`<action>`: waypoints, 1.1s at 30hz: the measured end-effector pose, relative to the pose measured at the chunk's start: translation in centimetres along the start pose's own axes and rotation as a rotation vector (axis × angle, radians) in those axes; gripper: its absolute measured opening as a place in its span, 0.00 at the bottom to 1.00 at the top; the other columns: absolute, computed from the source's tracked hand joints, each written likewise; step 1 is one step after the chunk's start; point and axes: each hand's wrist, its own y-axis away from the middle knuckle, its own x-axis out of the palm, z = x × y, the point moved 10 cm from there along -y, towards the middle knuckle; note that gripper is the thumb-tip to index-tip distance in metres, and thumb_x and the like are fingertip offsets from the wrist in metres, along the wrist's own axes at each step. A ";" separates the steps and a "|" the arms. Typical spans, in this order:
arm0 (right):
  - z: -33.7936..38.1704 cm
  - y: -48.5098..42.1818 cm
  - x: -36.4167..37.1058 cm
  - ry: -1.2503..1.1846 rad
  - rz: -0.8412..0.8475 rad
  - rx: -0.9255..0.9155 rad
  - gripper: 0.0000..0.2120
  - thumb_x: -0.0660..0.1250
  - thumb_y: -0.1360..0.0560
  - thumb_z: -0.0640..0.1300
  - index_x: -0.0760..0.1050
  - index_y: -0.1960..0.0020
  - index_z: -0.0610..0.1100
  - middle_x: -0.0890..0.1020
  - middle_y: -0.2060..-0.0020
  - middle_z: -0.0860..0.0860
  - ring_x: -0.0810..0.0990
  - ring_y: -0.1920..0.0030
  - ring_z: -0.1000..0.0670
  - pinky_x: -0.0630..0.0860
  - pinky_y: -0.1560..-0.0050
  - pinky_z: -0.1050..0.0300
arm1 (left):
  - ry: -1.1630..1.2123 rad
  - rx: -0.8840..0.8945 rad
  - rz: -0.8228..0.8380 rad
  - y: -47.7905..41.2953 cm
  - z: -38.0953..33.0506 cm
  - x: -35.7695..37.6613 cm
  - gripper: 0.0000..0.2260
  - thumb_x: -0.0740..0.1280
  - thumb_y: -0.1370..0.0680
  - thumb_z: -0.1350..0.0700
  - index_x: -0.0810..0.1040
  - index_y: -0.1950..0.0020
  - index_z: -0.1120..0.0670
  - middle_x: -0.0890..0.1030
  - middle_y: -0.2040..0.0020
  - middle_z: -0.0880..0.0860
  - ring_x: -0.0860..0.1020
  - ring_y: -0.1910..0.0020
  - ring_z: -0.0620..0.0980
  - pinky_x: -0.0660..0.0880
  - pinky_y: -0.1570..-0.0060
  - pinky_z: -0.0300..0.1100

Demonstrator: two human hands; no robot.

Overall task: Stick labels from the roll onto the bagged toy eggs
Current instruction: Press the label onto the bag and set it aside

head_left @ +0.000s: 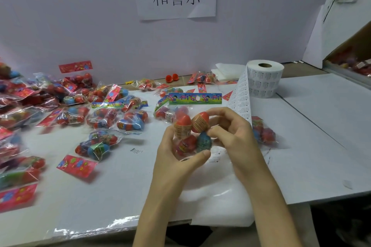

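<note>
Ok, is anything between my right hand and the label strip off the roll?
Nothing visible does. The strip runs down from the roll and ends right behind your right hand. That hand and the left hand both grip the bag, so one would probably have to let go first.

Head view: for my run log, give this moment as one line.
left hand: holds bagged toy eggs | right hand: pinches same bag | label roll: on end, strip trailing toward right hand
</note>
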 end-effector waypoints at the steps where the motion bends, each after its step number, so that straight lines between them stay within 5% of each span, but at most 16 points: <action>1: 0.1 0.0 0.0 0.005 0.011 -0.002 0.15 0.65 0.33 0.38 0.83 0.50 0.51 0.84 0.55 0.40 0.82 0.55 0.47 0.78 0.57 0.57 | -0.003 0.017 -0.005 0.0 -0.2 -0.1 0.26 0.80 0.33 0.58 0.78 0.39 0.42 0.86 0.48 0.52 0.86 0.48 0.51 0.83 0.47 0.50; 7: 0.5 0.3 0.6 0.025 0.049 -0.011 0.15 0.70 0.34 0.40 0.82 0.50 0.51 0.82 0.53 0.37 0.81 0.48 0.35 0.80 0.45 0.43 | -0.036 0.075 -0.041 -0.1 -0.7 -0.5 0.24 0.79 0.34 0.58 0.81 0.43 0.39 0.86 0.51 0.51 0.86 0.52 0.51 0.84 0.52 0.47; 14: 0.0 0.1 0.4 -0.071 -0.065 0.016 0.14 0.63 0.39 0.35 0.81 0.59 0.48 0.84 0.63 0.49 0.83 0.58 0.50 0.81 0.56 0.53 | -0.044 0.112 -0.024 -0.1 -1.3 -0.2 0.21 0.80 0.34 0.60 0.81 0.45 0.45 0.87 0.53 0.48 0.86 0.55 0.46 0.81 0.57 0.38; 19: -0.2 0.4 1.0 -0.075 -0.012 0.048 0.19 0.61 0.40 0.34 0.82 0.54 0.47 0.84 0.59 0.45 0.83 0.53 0.45 0.83 0.51 0.48 | -0.022 0.083 -0.061 -0.2 -1.1 -0.6 0.16 0.78 0.31 0.56 0.83 0.46 0.46 0.87 0.54 0.48 0.86 0.56 0.47 0.81 0.62 0.39; 25: 0.4 0.5 1.9 0.064 0.099 0.039 0.17 0.66 0.36 0.39 0.81 0.48 0.49 0.84 0.55 0.47 0.77 0.58 0.52 0.76 0.55 0.60 | 0.047 0.003 -0.140 -0.1 -0.4 -1.4 0.08 0.75 0.28 0.50 0.88 0.50 0.43 0.87 0.57 0.55 0.86 0.57 0.53 0.81 0.59 0.38; 30: -0.1 0.3 1.6 0.032 0.108 0.088 0.13 0.69 0.35 0.41 0.81 0.51 0.51 0.79 0.64 0.49 0.79 0.60 0.54 0.73 0.61 0.67 | 0.069 -0.026 -0.179 -0.1 -0.3 -1.5 0.08 0.72 0.32 0.41 0.88 0.56 0.39 0.88 0.57 0.52 0.86 0.57 0.49 0.82 0.59 0.37; 33: -0.1 0.3 1.5 0.038 0.106 0.074 0.16 0.69 0.36 0.40 0.80 0.50 0.51 0.80 0.66 0.52 0.80 0.60 0.53 0.75 0.61 0.61 | 0.070 -0.026 -0.201 0.0 -0.2 -1.7 0.13 0.72 0.31 0.40 0.88 0.54 0.46 0.88 0.56 0.52 0.87 0.56 0.51 0.84 0.59 0.43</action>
